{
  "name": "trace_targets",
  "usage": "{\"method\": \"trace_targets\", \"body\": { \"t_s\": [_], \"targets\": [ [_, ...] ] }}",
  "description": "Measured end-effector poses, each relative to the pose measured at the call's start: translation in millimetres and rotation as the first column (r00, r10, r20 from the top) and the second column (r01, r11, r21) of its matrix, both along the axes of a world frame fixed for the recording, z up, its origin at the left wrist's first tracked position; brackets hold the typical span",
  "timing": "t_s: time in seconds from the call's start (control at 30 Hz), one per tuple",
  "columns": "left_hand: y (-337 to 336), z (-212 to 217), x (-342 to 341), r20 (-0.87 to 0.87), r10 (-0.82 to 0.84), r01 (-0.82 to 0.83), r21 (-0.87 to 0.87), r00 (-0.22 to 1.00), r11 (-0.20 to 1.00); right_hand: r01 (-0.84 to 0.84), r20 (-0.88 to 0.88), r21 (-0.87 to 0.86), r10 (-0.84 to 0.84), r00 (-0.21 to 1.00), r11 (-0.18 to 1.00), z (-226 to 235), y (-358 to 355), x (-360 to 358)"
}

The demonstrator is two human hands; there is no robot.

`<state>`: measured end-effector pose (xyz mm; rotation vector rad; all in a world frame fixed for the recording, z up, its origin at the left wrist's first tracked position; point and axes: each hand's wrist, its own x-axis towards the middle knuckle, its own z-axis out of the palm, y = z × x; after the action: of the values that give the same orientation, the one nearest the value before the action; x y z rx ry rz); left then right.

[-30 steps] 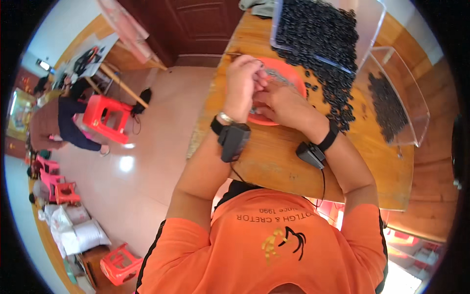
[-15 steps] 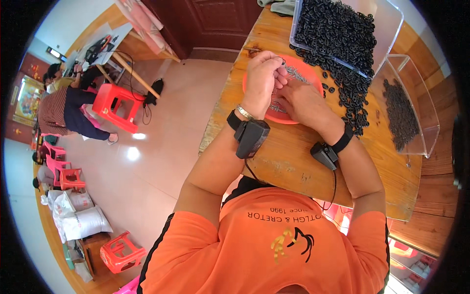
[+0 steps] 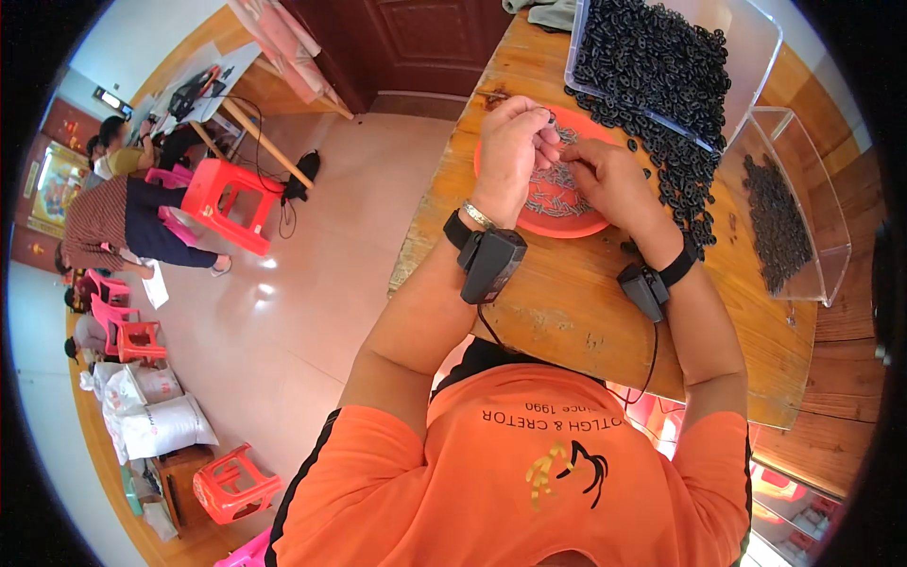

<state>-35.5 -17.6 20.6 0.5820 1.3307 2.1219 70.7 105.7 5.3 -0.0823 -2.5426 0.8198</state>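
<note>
Above the far left of a red plastic dish [image 3: 579, 230], my left hand [image 3: 510, 151] is closed with its palm turned up. A small black part [image 3: 551, 117] shows at its fingertips, too small to make out fully. Many thin grey metal pins [image 3: 557, 197] lie loose in the dish. Over the dish's right side, my right hand [image 3: 619, 184] has thumb and forefinger pinched together, close to the left fingers. Whatever it may hold is hidden. Small black oval parts with holes [image 3: 682, 180] are spread beside the dish.
A clear bin [image 3: 756, 57] tipped at the back right spills black parts over the wooden table [image 3: 539, 321]. A blue pen-like stick [image 3: 680, 129] lies on them. Another clear box [image 3: 831, 236] holds dark pieces. Left are red stools [image 3: 227, 203], white sacks [image 3: 170, 427] and people [image 3: 104, 217].
My right hand has drawn back to the right from among the pins, its fingertips now pinched. My left hand stays nearly in place. At left, a bending person now has a white sheet by the hand.
</note>
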Motion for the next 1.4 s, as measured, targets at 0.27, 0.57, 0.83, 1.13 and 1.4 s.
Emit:
{"method": "trace_targets", "body": {
  "t_s": [0.27, 0.57, 0.83, 1.13, 1.4],
  "targets": [
    [1.8, -0.5, 1.1, -0.006, -0.014, 0.014, 0.049, 1.0, 0.999, 0.057, 0.129, -0.121, -0.042, 0.991, 0.991, 12.3, 3.6, 8.5],
    [-14.1, 15.9, 16.9, -0.102, -0.108, 0.108, 0.003, 0.989, 0.994, 0.196, -0.083, -0.023, -0.197, 0.977, 0.98, 51.0, 4.1, 41.9],
    [-66.6, 33.7, 83.2, -0.311, -0.165, 0.163, -0.035, 0.936, 0.986, 0.144, -0.217, -0.134, -0.171, 0.961, 0.981, 74.7, -45.8, 102.5],
    [-117.6, -4.6, 135.1, -0.414, -0.089, 0.048, -0.109, 0.906, 0.993, -0.236, -0.274, -0.802, 0.013, 0.962, 0.548, 8.0, -112.0, 128.5],
    [-133.4, -9.9, 137.8, -0.575, -0.133, -0.012, -0.242, 0.807, 0.97, -0.238, -0.265, -0.858, 0.004, 0.964, 0.455, -3.4, -121.7, 130.5]
  ]
}}
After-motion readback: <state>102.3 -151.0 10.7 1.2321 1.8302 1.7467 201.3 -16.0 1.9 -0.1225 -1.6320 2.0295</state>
